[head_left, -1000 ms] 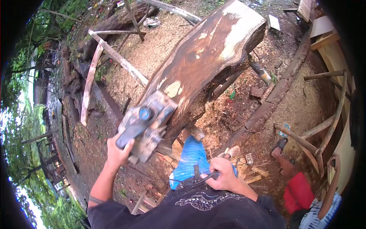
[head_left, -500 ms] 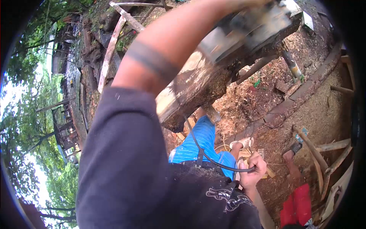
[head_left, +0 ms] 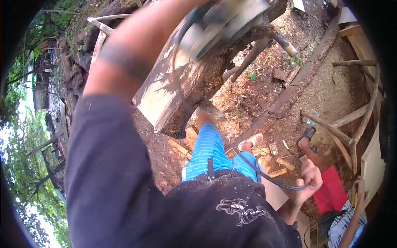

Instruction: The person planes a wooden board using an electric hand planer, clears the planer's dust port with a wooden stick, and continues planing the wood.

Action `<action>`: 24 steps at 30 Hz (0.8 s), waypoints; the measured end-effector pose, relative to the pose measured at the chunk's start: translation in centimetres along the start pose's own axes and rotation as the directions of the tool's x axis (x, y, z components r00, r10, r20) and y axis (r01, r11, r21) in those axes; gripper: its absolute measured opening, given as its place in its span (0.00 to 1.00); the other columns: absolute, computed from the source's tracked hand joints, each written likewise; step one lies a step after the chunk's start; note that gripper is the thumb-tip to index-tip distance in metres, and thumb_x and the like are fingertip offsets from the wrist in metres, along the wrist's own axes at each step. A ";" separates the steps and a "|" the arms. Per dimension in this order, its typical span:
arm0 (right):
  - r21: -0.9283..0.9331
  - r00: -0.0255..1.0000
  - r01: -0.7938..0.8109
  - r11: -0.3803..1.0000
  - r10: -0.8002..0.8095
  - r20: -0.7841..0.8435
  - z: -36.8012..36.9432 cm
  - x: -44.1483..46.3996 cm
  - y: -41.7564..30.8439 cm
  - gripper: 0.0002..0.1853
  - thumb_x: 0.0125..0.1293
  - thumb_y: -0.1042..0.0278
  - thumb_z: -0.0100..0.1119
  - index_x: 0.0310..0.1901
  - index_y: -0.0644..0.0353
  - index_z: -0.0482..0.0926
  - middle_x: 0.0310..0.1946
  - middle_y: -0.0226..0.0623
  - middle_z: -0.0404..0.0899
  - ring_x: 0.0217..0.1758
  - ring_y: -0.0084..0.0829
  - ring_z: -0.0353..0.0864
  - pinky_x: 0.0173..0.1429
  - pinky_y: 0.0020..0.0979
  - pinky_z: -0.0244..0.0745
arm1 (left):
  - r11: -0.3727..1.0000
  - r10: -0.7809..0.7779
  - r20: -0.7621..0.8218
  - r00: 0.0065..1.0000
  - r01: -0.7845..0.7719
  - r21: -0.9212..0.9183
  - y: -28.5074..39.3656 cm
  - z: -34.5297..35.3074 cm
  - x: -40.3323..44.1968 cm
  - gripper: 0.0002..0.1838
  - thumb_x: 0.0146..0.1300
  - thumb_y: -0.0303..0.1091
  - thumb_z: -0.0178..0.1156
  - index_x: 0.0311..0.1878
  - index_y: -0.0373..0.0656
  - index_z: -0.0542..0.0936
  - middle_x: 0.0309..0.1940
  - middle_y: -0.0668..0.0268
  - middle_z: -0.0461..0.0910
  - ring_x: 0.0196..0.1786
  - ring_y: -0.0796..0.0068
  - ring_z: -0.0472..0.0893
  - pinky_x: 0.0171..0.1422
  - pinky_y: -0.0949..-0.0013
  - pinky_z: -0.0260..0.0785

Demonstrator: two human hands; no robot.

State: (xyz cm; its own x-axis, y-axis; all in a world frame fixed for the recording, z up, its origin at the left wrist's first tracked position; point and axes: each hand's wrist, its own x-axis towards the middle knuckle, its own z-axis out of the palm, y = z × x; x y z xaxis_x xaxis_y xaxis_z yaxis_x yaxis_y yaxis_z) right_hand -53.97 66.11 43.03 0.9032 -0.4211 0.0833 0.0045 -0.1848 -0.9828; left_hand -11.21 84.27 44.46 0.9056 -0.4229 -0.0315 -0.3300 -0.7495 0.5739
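Note:
My left arm reaches up across the view to a motion-blurred power planer on the thick wood slab. At the top edge, my left hand is mostly cut off, at the planer's handle end. The slab has dark brown and pale areas and rough bark-like sides. My right hand is closed around a black cable, low and right of my blue shorts. The cable curves from the hand back toward my waist.
Below the slab, a log support stands over wood chips. Offcuts lie near my foot. At right are a pole frame and another person in red shorts. A long beam crosses the ground.
My left arm and the planer have moved from the slab's near part up toward its far part. My right hand has moved right with the cable. The view has shifted too.

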 end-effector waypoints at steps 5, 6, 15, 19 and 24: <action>0.062 0.933 0.015 0.998 -0.036 0.359 2.2 1.0 -0.9 0.25 0.49 0.60 0.72 0.19 0.54 0.60 0.16 0.30 0.60 0.19 0.28 0.61 0.24 0.31 0.53 | 0.989 -0.144 0.047 0.988 0.146 -0.040 -4.6 -4.0 -17.8 0.21 0.61 0.49 0.60 0.34 0.36 0.83 0.14 0.69 0.76 0.18 0.81 0.74 0.26 0.70 0.69; 0.103 0.916 -0.028 0.994 -0.016 0.401 3.5 1.6 -1.4 0.24 0.47 0.61 0.73 0.18 0.55 0.60 0.16 0.31 0.61 0.18 0.31 0.62 0.25 0.32 0.55 | 0.976 -0.218 0.073 0.973 0.217 0.032 -4.8 -5.2 -21.4 0.18 0.60 0.45 0.61 0.35 0.36 0.83 0.17 0.68 0.77 0.22 0.84 0.73 0.29 0.71 0.69; 0.156 0.814 -0.093 0.983 -0.015 0.581 4.8 4.9 0.7 0.22 0.47 0.67 0.72 0.18 0.55 0.61 0.15 0.31 0.61 0.19 0.32 0.62 0.26 0.32 0.55 | 0.900 -0.433 0.027 0.901 0.434 -0.030 -4.2 -5.7 -27.5 0.14 0.58 0.38 0.65 0.36 0.34 0.79 0.21 0.67 0.77 0.24 0.83 0.73 0.31 0.73 0.66; 0.145 0.895 -0.147 0.979 0.069 0.441 3.6 4.5 2.4 0.22 0.47 0.67 0.71 0.18 0.55 0.60 0.15 0.31 0.61 0.19 0.31 0.62 0.26 0.31 0.54 | 0.973 -0.231 -0.009 0.973 0.231 -0.027 -1.6 -2.6 -16.6 0.18 0.60 0.42 0.63 0.23 0.37 0.77 0.14 0.73 0.71 0.19 0.86 0.67 0.24 0.73 0.59; 0.104 0.965 -0.187 0.977 0.162 0.208 2.1 2.5 4.9 0.21 0.50 0.63 0.69 0.20 0.54 0.60 0.16 0.27 0.62 0.20 0.22 0.59 0.27 0.26 0.53 | 0.991 -0.133 0.011 0.991 0.133 -0.019 3.0 1.6 -1.5 0.22 0.60 0.51 0.62 0.25 0.38 0.81 0.10 0.73 0.69 0.14 0.82 0.68 0.20 0.70 0.60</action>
State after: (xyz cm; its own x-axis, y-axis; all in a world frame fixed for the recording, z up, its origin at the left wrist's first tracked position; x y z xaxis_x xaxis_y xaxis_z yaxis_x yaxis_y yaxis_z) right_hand -50.84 66.00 38.03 0.9610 -0.2520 -0.1135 -0.1198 -0.0098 -0.9927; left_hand -13.97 81.81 44.97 0.9386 -0.3248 -0.1165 -0.2012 -0.7894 0.5800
